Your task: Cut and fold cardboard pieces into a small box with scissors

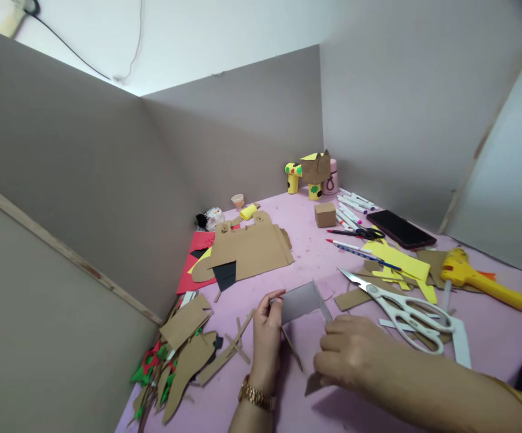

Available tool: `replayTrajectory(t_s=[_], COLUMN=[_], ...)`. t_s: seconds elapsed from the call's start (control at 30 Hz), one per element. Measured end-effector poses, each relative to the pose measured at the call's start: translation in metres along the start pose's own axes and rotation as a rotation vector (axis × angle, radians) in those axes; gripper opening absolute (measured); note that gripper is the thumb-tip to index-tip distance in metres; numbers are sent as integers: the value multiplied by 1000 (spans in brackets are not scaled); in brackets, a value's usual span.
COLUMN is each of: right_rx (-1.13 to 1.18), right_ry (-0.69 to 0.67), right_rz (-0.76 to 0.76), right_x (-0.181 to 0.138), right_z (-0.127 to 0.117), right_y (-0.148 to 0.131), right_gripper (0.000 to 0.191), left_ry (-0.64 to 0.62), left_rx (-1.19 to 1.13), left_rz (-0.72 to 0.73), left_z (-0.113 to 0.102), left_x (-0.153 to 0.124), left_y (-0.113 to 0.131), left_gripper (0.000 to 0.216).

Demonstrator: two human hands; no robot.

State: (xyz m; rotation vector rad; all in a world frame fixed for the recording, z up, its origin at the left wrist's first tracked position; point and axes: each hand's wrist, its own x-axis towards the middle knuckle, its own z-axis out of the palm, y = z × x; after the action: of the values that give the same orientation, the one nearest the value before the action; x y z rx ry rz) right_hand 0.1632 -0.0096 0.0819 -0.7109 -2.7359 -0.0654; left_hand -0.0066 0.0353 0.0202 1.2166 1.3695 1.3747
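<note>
Near the front of the pink tabletop, my left hand (pixel 267 331) pinches the left edge of a grey card piece (pixel 299 300) between thumb and fingers. A narrow folded edge of that card runs down toward my right hand (pixel 349 355). The fingers of my right hand are closed on a small brown cardboard piece (pixel 314 383), whose corner sticks out below them. Whether this piece joins the grey card is hidden by the hand. A thin cardboard strip (pixel 292 349) lies between my hands.
White-handled scissors (pixel 396 307), yellow paper scraps (pixel 399 258), a yellow glue gun (pixel 486 279) and a phone (pixel 400 228) lie right. Cardboard and paper offcuts (pixel 189 361) pile up left. A large cardboard cutout (pixel 256 249), a small box (pixel 325 214) and a yellow-legged cardboard model (pixel 315 168) are farther back.
</note>
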Motion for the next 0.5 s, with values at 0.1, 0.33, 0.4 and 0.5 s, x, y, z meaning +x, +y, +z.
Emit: replayTrajectory(t_s=[0.1, 0.33, 0.4, 0.5], right_rx=[-50, -38, 3, 176], right_ry=[23, 92, 139, 228], right_rz=[-19, 15, 70, 289], right_x=[10, 11, 3, -13], right_z=[5, 25, 28, 33], right_y=[3, 15, 17, 20], right_gripper=[17, 14, 21, 67], left_ry=[-5, -3, -4, -10], left_rx=[-2, -5, -10, -26], left_rz=[5, 9, 9, -4], left_z=[0, -1, -1, -1], left_x=[0, 0, 0, 1], left_y=[1, 1, 1, 1], left_gripper=[23, 22, 22, 22])
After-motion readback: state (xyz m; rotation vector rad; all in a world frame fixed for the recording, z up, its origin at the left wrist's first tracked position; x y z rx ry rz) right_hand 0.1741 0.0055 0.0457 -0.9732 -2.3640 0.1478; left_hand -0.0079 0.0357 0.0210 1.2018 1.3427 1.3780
